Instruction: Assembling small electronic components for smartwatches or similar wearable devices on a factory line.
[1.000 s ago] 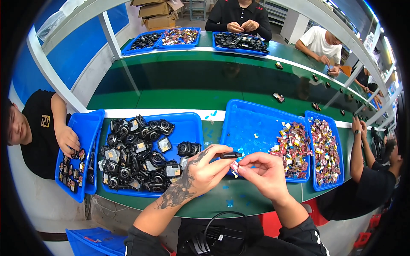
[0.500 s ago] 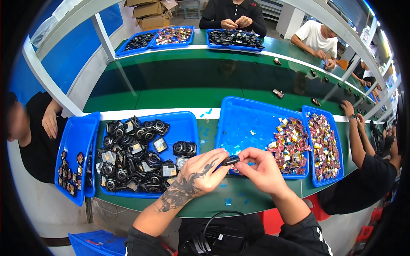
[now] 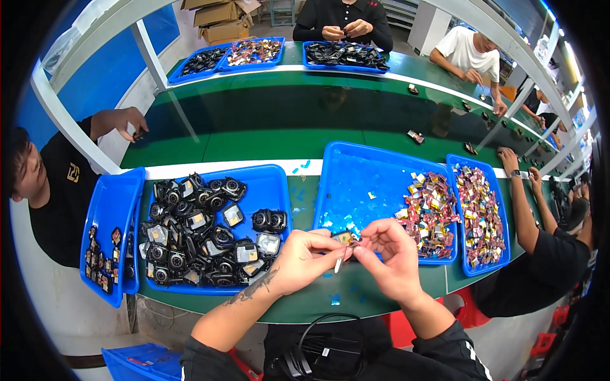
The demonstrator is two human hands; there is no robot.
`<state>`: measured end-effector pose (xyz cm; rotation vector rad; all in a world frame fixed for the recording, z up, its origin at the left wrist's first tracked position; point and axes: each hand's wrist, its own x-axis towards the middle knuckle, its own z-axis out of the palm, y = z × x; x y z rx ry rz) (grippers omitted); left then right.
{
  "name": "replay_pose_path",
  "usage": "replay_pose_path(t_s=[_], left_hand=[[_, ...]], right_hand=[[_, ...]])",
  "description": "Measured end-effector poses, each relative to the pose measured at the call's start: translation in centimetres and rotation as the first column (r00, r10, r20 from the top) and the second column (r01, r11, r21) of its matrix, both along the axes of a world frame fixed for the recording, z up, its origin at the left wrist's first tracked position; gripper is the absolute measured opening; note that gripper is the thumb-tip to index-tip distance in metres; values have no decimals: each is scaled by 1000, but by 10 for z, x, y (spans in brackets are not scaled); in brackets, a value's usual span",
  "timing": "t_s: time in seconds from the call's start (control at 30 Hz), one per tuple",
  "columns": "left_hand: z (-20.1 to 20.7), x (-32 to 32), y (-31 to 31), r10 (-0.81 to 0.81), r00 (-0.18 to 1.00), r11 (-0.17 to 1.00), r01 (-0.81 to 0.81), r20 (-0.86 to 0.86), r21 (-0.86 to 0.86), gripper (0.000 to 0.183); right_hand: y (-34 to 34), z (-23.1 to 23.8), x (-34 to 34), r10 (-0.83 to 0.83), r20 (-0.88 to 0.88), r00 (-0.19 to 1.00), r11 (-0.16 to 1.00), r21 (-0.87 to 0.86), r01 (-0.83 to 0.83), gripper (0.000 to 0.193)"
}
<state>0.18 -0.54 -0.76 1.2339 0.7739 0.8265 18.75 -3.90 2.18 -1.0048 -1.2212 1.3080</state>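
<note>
My left hand (image 3: 308, 257) is closed on a small smartwatch case (image 3: 344, 237), its thumb and fingers pinching the near side. The case is tilted so a pale, gold-toned inner face shows. Below it a thin whitish strip (image 3: 338, 263) sticks out by the left fingertips. My right hand (image 3: 393, 260) meets the case from the other side, thumb and forefinger pinched at a tiny dark reddish piece (image 3: 353, 244); its exact form is too small to make out. Both hands hover over the near rim of a blue tray (image 3: 327, 190) of small battery-like parts (image 3: 432, 216).
At left, a blue tray (image 3: 284, 190) holds many black smartwatch cases (image 3: 203, 228). Further left, another blue tray (image 3: 95, 209) has small parts. A narrow blue tray (image 3: 481, 216) of red and silver parts stands right. Beyond runs a green conveyor belt (image 3: 254, 133); co-workers sit around.
My left hand has turned over, tipping the watch case from edge-on to showing its inside; the whitish strip has come into view. The person at left has raised an arm toward the belt.
</note>
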Motion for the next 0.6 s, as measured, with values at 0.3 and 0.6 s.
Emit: replay_pose_path(t_s=[0.3, 0.6], left_hand=[[0, 11, -7, 65, 979, 993, -83, 195, 84, 33], [2, 16, -16, 166, 955, 961, -213, 247, 177, 48]], right_hand=[[0, -10, -4, -282, 292, 914, 941, 270, 203, 32], [1, -6, -14, -346, 250, 904, 921, 275, 276, 37]])
